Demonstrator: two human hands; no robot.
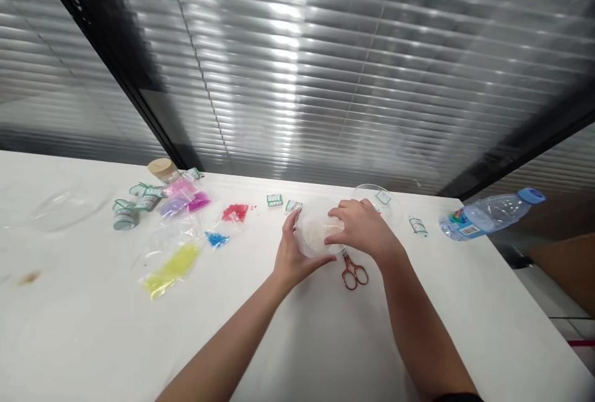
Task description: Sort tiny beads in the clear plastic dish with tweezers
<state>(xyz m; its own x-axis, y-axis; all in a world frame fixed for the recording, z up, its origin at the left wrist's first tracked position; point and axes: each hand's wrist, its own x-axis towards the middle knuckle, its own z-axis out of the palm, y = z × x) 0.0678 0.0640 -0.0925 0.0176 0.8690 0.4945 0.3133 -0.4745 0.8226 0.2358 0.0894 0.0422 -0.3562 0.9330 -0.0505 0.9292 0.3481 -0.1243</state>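
My left hand (pixel 292 256) wraps round the near left side of a translucent, rounded plastic bowl (pixel 304 238), its thumb along the near edge. Over the bowl's right side is my right hand (pixel 360 225), fingers curled down at the opening. Something pale shows between its fingertips, too unclear to name. A pair of scissors (pixel 354 273) with copper-coloured handles lies just below the bowl, blades partly hidden. Behind my right hand sits a clear round dish (pixel 395 209) with a small printed packet (pixel 383 197) in or behind it.
To the left lie bags of yellow (pixel 173 269), blue (pixel 216 240), red (pixel 235 212) and pink beads (pixel 180 187), near a wooden-lidded jar (pixel 162 169) and several green-and-white packets (pixel 124 215). A water bottle (pixel 488 215) lies at the table's right edge. Glass with blinds (pixel 288 80) borders the back.
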